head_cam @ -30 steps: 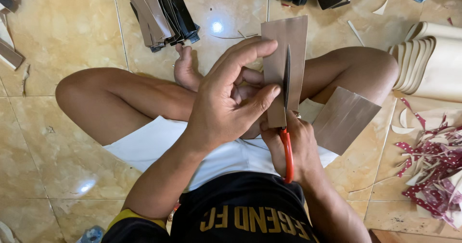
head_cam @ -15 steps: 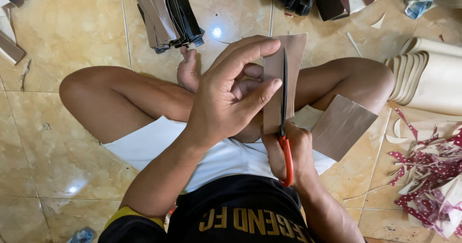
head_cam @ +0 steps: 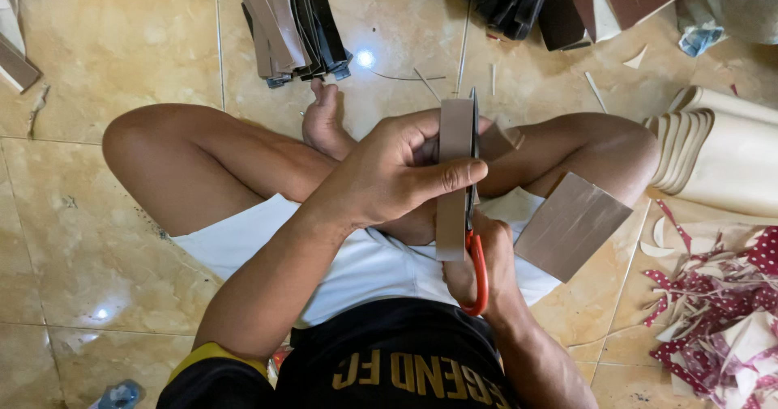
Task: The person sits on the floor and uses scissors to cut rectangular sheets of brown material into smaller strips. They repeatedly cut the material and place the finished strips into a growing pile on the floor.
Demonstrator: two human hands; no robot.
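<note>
A person is sitting cross-legged on a glossy beige tiled floor (head_cam: 105,44) and is cutting a strip of brown sheet material, seen from above. The left hand (head_cam: 389,174) is gripping the brown strip (head_cam: 452,190) between thumb and fingers, holding it upright over the lap. The right hand (head_cam: 478,267) is closed through the red handles of a pair of scissors (head_cam: 472,215), whose dark blades are running up along the strip's right edge. The cut looks to be under way along the length; the next stroke seems to call for keeping the strip taut and the blades straight along the edge. A larger brown piece (head_cam: 571,224) is resting against the right knee. Around the person, a fanned bundle of cut brown and black strips (head_cam: 292,24) is lying near the foot, a dark stack of sheets (head_cam: 559,4) is sitting at the top, cream rolls (head_cam: 729,146) are lying to the right, and red dotted offcuts (head_cam: 721,308) are littering the tiles at lower right.
</note>
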